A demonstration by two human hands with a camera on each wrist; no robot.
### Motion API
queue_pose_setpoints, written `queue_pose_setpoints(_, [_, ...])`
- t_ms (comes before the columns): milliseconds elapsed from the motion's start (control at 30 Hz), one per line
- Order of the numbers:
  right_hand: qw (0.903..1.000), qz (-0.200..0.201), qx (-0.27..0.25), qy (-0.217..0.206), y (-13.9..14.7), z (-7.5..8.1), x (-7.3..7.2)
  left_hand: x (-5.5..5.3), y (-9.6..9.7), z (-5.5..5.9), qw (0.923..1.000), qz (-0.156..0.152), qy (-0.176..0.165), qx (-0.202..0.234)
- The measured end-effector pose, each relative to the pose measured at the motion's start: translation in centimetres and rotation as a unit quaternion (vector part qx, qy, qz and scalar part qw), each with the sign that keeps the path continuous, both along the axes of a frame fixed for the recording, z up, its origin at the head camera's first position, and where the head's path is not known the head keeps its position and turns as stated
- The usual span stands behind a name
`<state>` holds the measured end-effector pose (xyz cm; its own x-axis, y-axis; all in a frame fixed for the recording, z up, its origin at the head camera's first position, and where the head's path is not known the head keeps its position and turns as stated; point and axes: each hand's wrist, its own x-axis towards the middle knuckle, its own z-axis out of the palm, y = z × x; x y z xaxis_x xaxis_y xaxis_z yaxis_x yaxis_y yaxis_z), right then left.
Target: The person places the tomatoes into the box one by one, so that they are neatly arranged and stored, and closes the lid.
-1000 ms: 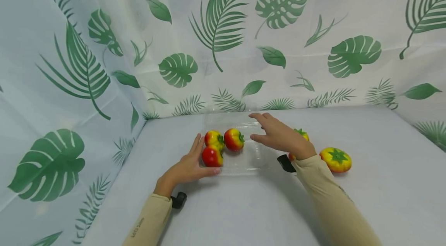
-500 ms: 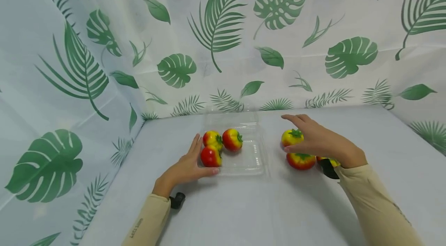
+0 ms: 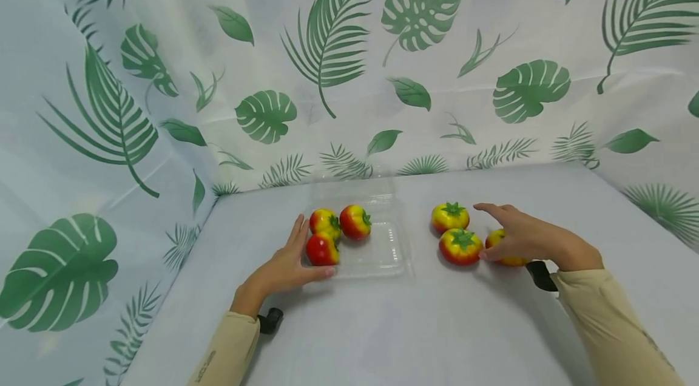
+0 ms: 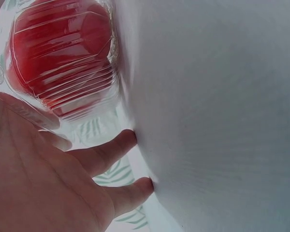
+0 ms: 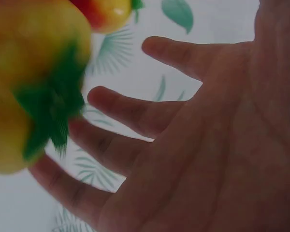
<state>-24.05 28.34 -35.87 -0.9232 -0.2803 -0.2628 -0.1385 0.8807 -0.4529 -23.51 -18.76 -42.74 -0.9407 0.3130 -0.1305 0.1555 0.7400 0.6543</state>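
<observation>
In the head view, a clear plastic clamshell box (image 3: 377, 252) holds three red-and-yellow fruits with green leafy tops: one at the back (image 3: 355, 222), one at the left (image 3: 322, 221), one in front (image 3: 321, 249). My left hand (image 3: 284, 266) rests along the box's left front corner, fingers extended; the left wrist view shows red fruit (image 4: 63, 48) through the ribbed wall. Right of the box lie three more such fruits. My right hand (image 3: 537, 243) is spread around the rightmost fruit (image 3: 496, 240), partly hiding it. The right wrist view shows straight fingers beside a blurred fruit (image 5: 34, 111).
The box's raised lid (image 3: 352, 189) stands toward the back. Two loose fruits, a rear one (image 3: 450, 217) and a front one (image 3: 460, 246), sit left of my right hand. A leaf-printed curtain (image 3: 349, 70) borders the white table (image 3: 382, 331).
My right hand has moved from over the box, past the two nearer loose fruits, to the rightmost one. The left hand stays at the box. The head view has shifted slightly.
</observation>
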Motion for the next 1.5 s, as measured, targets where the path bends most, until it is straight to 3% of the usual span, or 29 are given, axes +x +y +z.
queue_pose_setpoints(533, [0.9996, 0.01, 0.026, -0.007, 1.8, -1.5, -1.2, 0.0, 0.0, -0.2, 0.9999, 0.004, 0.001, -0.009])
queue_pose_setpoints(633, [0.9997, 0.014, 0.013, 0.013, 2.0, -1.9, -1.4, 0.1, 0.0, -0.2, 1.0, 0.002, 0.001, -0.008])
queue_pose_setpoints(733, [0.9981, 0.006, -0.007, 0.06, 2.2, -2.5, -1.7, 0.1, -0.1, -0.2, 0.9999, 0.007, -0.002, -0.01])
queue_pose_setpoints(933, [0.9855, -0.059, -0.04, 0.154, 2.3, -3.7, -2.3, 0.0, -0.1, -0.2, 0.9999, 0.005, -0.002, -0.009])
queue_pose_setpoints(1033, [0.9792, -0.08, -0.056, 0.178, 2.0, -3.8, -2.4, 0.0, -0.1, -0.2, 1.0, 0.003, 0.0, -0.007])
queue_pose_setpoints(1300, [0.972, -0.103, -0.099, 0.187, 0.9, -2.6, -2.1, 0.0, -0.2, -0.2, 1.0, 0.004, 0.0, -0.006])
queue_pose_setpoints(1500, [0.9684, -0.088, -0.122, 0.199, 0.0, -1.5, -1.6, -0.2, -0.2, -0.4, 1.0, 0.0, -0.001, -0.004])
